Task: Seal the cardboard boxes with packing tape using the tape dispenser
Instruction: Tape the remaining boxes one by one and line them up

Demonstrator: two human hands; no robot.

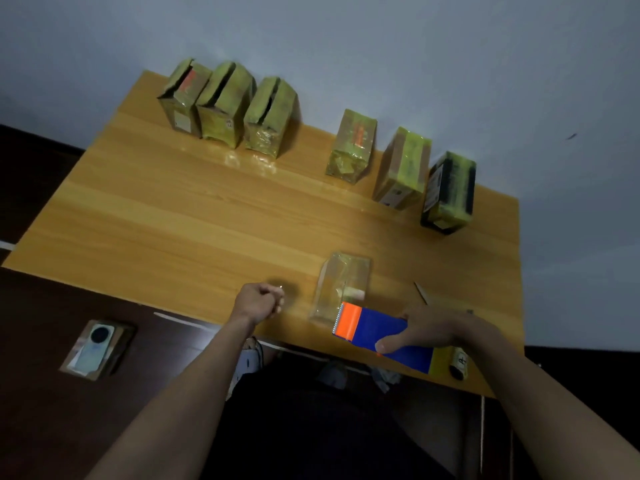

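Head cam only, so it's one view, looking down over a long orange-brown wooden table [194, 209] pushed against a pale wall.

Right hand [434, 329] is wrapped around the blue plastic tape dispenser with the orange front end [375, 332], thumb lying across the blue side, fingers curled round the far side. The dispenser's serrated edge sits right up against the near end of a small cardboard box covered in clear glossy tape [341, 285], which lies near the table's front edge, between the two hands.

Left hand [261, 303] is off to the left of that box, not touching it, fingers curled into a loose fist. Something small and pale sits at the fingertips, but it's too blurry to say whether the hand is pinching anything.

Along the back there are two groups. On the left, three yellowish-green taped boxes with their top flaps gaping [225, 102] stand side by side. To the right, well apart from those, three more taped boxes with closed tops [401, 168] run in a diagonal row, the last one dark-sided.

Down on the dark floor at left there's a smartphone lying on a flat cardboard piece [97, 348].
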